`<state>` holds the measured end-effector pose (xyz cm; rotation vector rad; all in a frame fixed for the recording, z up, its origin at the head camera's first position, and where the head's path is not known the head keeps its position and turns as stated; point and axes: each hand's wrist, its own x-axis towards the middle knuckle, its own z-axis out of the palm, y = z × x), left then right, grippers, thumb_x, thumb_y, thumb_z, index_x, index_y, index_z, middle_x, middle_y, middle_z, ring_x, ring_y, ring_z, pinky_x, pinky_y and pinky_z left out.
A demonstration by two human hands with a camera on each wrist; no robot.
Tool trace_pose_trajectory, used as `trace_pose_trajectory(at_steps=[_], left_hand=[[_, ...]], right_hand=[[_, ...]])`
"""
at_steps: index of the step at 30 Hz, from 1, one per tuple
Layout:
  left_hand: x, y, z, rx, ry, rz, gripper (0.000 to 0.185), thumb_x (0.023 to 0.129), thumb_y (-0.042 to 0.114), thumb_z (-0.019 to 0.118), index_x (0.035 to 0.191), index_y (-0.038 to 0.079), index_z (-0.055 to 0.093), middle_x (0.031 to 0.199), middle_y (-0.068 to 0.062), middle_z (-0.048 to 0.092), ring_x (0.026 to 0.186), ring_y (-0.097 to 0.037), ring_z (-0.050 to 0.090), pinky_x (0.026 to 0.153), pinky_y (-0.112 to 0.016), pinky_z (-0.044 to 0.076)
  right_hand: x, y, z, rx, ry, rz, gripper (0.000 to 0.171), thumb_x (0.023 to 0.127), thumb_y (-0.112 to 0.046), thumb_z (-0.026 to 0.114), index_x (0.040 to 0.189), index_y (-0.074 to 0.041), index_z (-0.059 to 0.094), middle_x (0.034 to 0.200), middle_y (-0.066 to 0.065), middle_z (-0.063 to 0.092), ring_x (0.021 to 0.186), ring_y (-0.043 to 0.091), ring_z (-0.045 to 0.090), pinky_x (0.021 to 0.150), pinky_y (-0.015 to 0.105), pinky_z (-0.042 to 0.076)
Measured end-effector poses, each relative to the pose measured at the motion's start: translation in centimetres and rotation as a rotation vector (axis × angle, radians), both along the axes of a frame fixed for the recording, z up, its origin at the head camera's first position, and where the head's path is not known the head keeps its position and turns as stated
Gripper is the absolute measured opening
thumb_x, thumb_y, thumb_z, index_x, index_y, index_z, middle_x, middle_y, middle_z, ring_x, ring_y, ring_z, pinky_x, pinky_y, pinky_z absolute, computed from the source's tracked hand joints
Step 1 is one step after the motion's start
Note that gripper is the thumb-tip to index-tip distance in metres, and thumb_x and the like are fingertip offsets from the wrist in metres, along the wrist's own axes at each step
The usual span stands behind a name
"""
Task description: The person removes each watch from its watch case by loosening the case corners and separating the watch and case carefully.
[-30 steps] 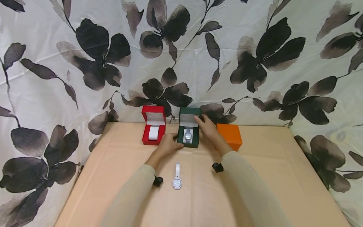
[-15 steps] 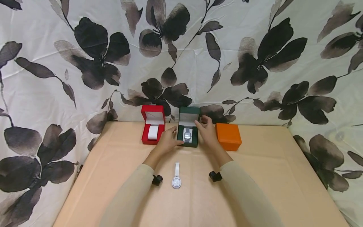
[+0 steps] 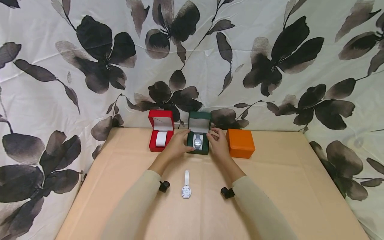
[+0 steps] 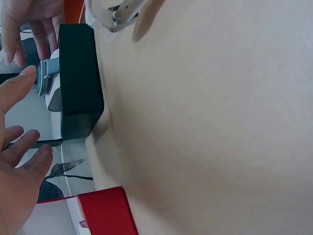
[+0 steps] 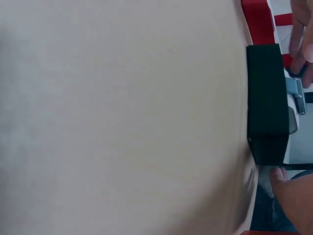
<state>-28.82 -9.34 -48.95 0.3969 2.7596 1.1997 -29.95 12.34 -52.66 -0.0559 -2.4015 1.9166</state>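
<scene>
1. The green box (image 3: 199, 133) stood open at the back of the tan table (image 3: 285, 186), between the red box (image 3: 161, 130) and the orange box (image 3: 240, 143). It was dark green outside, with a pale lining in its upright lid
2. A grey watch (image 3: 197, 141) sat in it on a white cushion, its face towards the person and its strap wrapped round the cushion
3. The left hand (image 3: 177, 145) lay at the box's left front corner, fingers straight and loosely spread, the thumb tip close by the watch in the left wrist view; I could not tell whether it touched
4. The right hand (image 3: 218, 142) was at the box's right side, fingers gently bent beside the rim, gripping nothing
5. The red box, also open, held a bare white cushion; the orange box was closed
6. A white watch (image 3: 186, 187) lay flat on the table nearer the person, between the two sleeves, well apart from the boxes
</scene>
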Motion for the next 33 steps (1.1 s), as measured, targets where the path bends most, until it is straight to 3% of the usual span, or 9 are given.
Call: trace_pose_trajectory(at_steps=[12,23,33], left_hand=[[-1.6,0.5,0.5,-0.132,0.039,-0.101,0.078,0.084,0.023,0.086,0.152,0.007,0.050,0.155,-0.016,0.050,0.145,-0.034,0.043,0.119,-0.049,0.042],[-2.6,0.8,0.3,-0.189,0.071,-0.182,0.073,0.084,0.021,0.086,0.146,0.002,0.054,0.150,-0.016,0.056,0.141,-0.033,0.050,0.121,-0.045,0.040],[-2.9,1.1,0.2,-0.231,0.077,-0.208,0.067,0.084,0.020,0.087,0.141,0.002,0.059,0.145,-0.015,0.059,0.134,-0.031,0.054,0.118,-0.043,0.044]], right_hand=[[0.6,0.3,-1.3,0.137,0.000,0.045,0.044,0.103,-0.021,0.064,0.147,-0.015,0.057,0.152,0.016,0.051,0.136,0.036,0.057,0.115,0.047,0.046],[0.7,0.5,-1.9,0.263,-0.013,0.103,0.040,0.103,-0.018,0.064,0.143,-0.014,0.062,0.147,0.017,0.056,0.133,0.034,0.057,0.118,0.047,0.044],[0.8,0.6,-1.9,0.260,-0.027,0.127,0.043,0.102,-0.016,0.065,0.145,-0.015,0.060,0.148,0.017,0.056,0.136,0.034,0.055,0.118,0.046,0.043]])
